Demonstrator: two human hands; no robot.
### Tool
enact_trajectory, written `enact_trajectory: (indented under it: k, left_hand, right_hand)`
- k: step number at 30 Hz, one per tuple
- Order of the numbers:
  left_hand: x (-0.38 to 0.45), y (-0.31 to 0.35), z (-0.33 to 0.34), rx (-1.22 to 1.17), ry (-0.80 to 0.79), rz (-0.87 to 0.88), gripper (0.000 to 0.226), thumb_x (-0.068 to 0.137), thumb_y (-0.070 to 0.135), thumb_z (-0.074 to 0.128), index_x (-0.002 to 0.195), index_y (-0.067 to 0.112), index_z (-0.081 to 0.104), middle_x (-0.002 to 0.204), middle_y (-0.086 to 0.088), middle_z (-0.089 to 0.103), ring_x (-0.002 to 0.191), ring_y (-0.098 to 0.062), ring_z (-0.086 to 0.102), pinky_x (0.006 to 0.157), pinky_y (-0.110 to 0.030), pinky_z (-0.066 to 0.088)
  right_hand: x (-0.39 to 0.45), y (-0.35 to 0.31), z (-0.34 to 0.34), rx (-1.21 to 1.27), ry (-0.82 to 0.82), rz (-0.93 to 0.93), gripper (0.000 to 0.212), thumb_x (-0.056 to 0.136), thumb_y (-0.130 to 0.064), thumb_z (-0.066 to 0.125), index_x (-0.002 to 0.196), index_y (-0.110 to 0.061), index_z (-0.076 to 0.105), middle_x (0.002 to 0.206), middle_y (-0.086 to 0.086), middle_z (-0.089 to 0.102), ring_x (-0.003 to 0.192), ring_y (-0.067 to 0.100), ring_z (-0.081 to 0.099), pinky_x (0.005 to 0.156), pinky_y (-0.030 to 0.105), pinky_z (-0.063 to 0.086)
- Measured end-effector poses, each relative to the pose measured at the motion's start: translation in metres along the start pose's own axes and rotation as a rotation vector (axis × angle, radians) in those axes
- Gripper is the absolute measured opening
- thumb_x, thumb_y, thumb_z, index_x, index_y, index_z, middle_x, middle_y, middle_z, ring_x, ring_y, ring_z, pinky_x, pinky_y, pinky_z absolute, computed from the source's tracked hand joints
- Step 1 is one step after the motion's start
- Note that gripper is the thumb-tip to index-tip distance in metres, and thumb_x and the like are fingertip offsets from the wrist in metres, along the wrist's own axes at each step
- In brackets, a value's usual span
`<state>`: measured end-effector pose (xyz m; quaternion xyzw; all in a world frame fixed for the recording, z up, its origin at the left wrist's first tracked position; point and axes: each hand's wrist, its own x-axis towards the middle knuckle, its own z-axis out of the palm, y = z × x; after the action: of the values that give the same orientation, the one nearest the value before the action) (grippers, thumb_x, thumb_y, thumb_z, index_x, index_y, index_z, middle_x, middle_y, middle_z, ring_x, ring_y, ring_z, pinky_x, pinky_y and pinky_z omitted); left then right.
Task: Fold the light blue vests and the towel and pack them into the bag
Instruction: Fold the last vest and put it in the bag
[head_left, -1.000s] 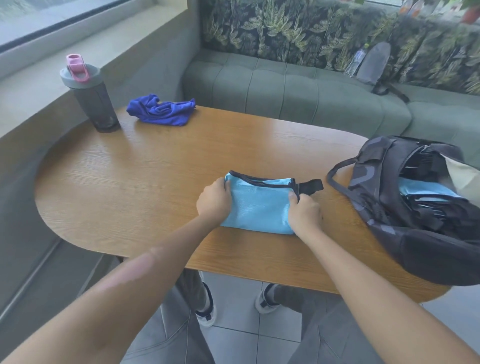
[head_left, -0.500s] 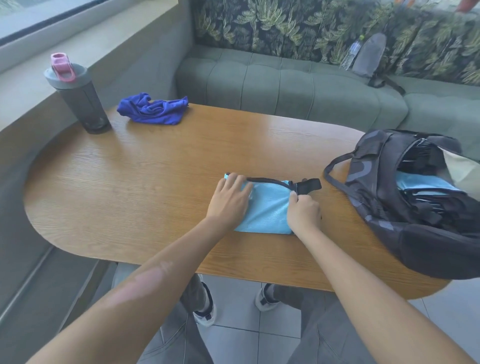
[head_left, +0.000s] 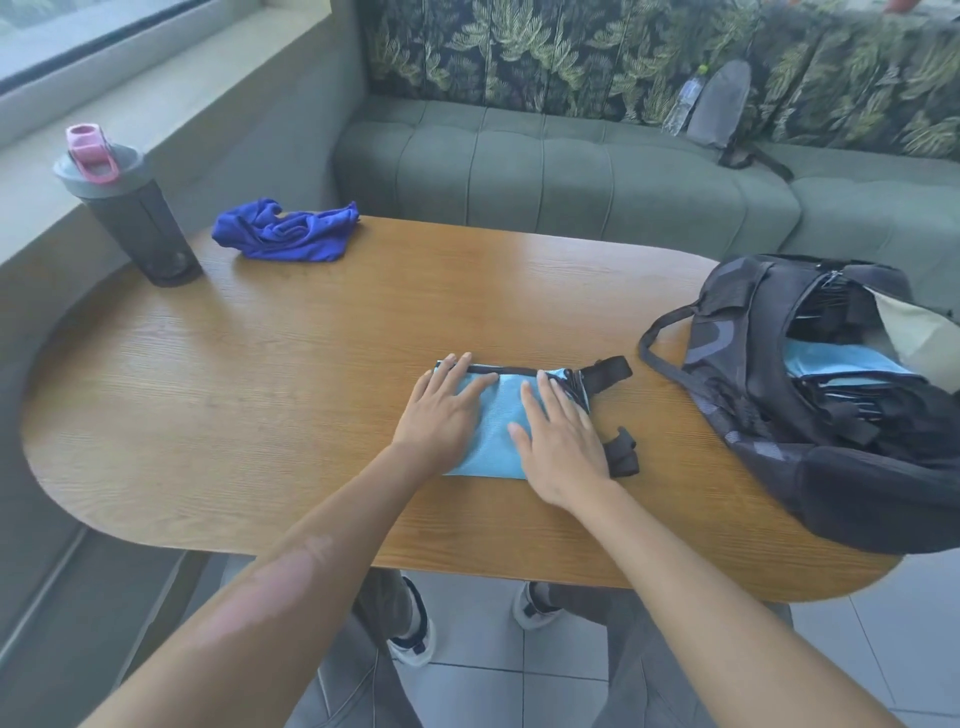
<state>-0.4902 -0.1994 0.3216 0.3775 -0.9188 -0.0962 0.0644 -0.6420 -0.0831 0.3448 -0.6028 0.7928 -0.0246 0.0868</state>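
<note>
A folded light blue vest (head_left: 500, 415) with black trim and black straps lies on the wooden table (head_left: 291, 395) near its front edge. My left hand (head_left: 444, 410) presses flat on the vest's left half, fingers straight. My right hand (head_left: 563, 441) lies flat on its right half, fingers spread. The dark bag (head_left: 841, 410) stands open at the table's right end, with another light blue vest (head_left: 841, 364) inside it. A crumpled dark blue towel (head_left: 288, 231) lies at the back left of the table.
A dark shaker bottle (head_left: 132, 208) with a pink lid stands at the table's far left. A green sofa (head_left: 561, 166) runs behind the table, with a grey pouch and a plastic bottle (head_left: 719, 104) on it. My feet show on the tiled floor below.
Both hands have opened from gripping the vest's ends and now lie flat on top of it. The vest looks narrower, folded in from the left, and a second black strap shows at its right.
</note>
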Motion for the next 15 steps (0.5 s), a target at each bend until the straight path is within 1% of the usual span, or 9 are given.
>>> enact_trajectory:
  k: [2,4,6,8,11,13,15]
  left_hand:
    - [0.0,-0.003,-0.001,-0.014,-0.007,0.006,0.052,0.108,0.024,0.027,0.159,0.035,0.024,0.17,-0.005,0.012,0.158,-0.025,0.004,0.127,-0.042,0.007]
    - [-0.002,-0.005,-0.003,0.004,0.017,0.008,0.049,0.109,0.029,0.029,0.158,0.035,0.028,0.166,-0.006,0.023,0.155,-0.025,0.015,0.126,-0.042,0.011]
    - [-0.006,-0.004,-0.009,0.036,0.068,0.031,0.045,0.108,0.032,0.037,0.153,0.034,0.04,0.154,-0.006,0.04,0.143,-0.027,0.035,0.12,-0.041,0.021]
    - [-0.015,-0.004,-0.015,0.021,0.099,0.054,0.043,0.105,0.031,0.046,0.148,0.032,0.047,0.14,-0.002,0.05,0.129,-0.026,0.047,0.113,-0.041,0.027]
    - [-0.031,-0.005,-0.023,-0.028,0.061,0.062,0.041,0.105,0.035,0.046,0.146,0.03,0.05,0.13,0.002,0.051,0.122,-0.024,0.046,0.11,-0.04,0.027]
    - [-0.042,-0.004,-0.027,-0.08,0.046,0.048,0.038,0.107,0.037,0.043,0.142,0.029,0.053,0.124,0.003,0.052,0.119,-0.023,0.044,0.108,-0.04,0.027]
    - [-0.054,0.0,-0.029,-0.121,0.043,0.051,0.034,0.107,0.039,0.042,0.133,0.027,0.06,0.117,0.004,0.055,0.114,-0.023,0.045,0.101,-0.038,0.028]
  right_hand:
    - [0.001,0.008,0.001,-0.001,-0.042,-0.003,0.066,0.107,-0.054,0.011,0.162,-0.023,-0.006,0.168,-0.002,-0.019,0.155,0.012,-0.016,0.126,0.034,-0.005]
    - [0.0,0.01,0.001,-0.002,-0.053,-0.02,0.065,0.107,-0.052,0.013,0.162,-0.022,-0.005,0.168,-0.003,-0.018,0.155,0.012,-0.015,0.126,0.034,-0.004]
    - [0.002,0.013,-0.002,-0.019,-0.056,-0.045,0.06,0.11,-0.042,0.017,0.163,-0.021,0.0,0.169,-0.001,-0.013,0.156,0.013,-0.01,0.127,0.035,0.0]
    - [0.006,0.019,-0.008,-0.039,-0.068,-0.078,0.055,0.111,-0.029,0.021,0.163,-0.02,0.007,0.17,0.0,-0.006,0.156,0.015,-0.005,0.127,0.035,0.004]
    - [0.011,0.025,-0.016,-0.065,-0.048,-0.149,0.052,0.109,-0.017,0.029,0.161,-0.02,0.02,0.17,0.002,0.009,0.156,0.018,0.006,0.126,0.036,0.01]
    - [0.013,0.027,-0.017,-0.092,-0.005,-0.203,0.051,0.107,-0.015,0.035,0.158,-0.021,0.03,0.167,0.004,0.019,0.154,0.022,0.013,0.124,0.037,0.013]
    - [0.012,0.026,-0.017,-0.12,0.036,-0.255,0.051,0.105,-0.016,0.042,0.155,-0.024,0.037,0.164,0.006,0.026,0.151,0.025,0.019,0.122,0.04,0.017]
